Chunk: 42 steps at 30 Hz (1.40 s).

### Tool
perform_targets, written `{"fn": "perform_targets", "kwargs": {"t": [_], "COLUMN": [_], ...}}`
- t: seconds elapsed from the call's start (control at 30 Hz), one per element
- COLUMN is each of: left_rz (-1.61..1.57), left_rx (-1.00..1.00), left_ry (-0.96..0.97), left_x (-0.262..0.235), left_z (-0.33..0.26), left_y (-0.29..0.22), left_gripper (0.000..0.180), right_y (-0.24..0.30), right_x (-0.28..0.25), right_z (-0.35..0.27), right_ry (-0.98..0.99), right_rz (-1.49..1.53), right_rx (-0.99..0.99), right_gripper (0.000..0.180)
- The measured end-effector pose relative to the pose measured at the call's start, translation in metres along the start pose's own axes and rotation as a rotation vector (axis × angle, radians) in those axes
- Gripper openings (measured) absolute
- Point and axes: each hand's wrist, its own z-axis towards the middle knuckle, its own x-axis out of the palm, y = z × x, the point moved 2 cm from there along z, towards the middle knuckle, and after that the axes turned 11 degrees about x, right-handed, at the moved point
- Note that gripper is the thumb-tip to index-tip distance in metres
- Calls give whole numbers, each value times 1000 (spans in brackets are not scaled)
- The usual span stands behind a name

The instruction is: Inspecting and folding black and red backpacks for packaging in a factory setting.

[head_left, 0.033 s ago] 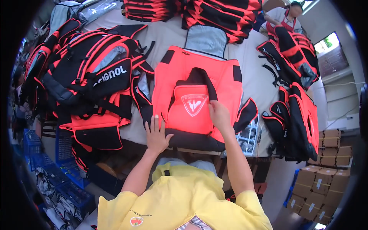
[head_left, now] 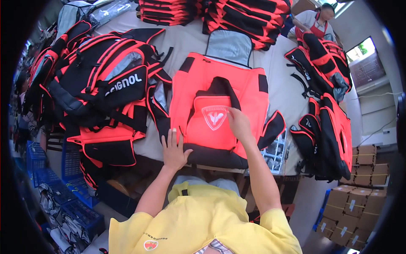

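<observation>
- The worktable, covered in pale cloth, carried everything, and the orange-red backpack lay flat at its near edge, directly in front of you, with its grey top flap pointing away.
- To your left, a heap of black-and-red backpacks rested against that bag's side. More finished bags stood at the right end of the table, and folded stacks lined the far edge.
- Cardboard boxes sat on the floor at your right and blue crates at your left. Another person worked at the far right corner, well apart from you.
- Nothing had shifted between the two pictures: the backpack lay in the same spot and both your hands rested where they were, so the work stood at the same point.
- Your left hand lay flat with its fingers spread, pressing the bag's lower left edge against the table and gripping nothing.
- Your right hand rested on the front pocket with its fingers close together. I cannot tell whether they pinched the fabric or only touched it.
- The white shield-shaped emblem on that pocket sat just beside your right fingertips.
</observation>
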Motion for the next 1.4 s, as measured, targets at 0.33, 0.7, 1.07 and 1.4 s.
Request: {"fn": "perform_targets", "kwargs": {"t": [0.33, 0.7, 1.07, 1.4], "left_rz": [-44, 323, 201, -511], "left_rx": [-26, -32, 67, -108], "left_ry": [-109, 22, -80, -383], "left_x": [2, 49, 31, 1], "left_z": [-3, -10, -2, -3], "left_y": [2, 15, 8, 32], "left_gripper": [87, 56, 51, 46], "right_y": [41, 120, 97, 66], "right_x": [8, 4, 18, 13], "right_z": [24, -285, -313, -302], "right_ry": [9, 422, 172, 122], "right_rz": [-464, -272, -70, 392], "right_rx": [-439, -51, 68, 559], "right_gripper": [22, 50, 40, 39]}}
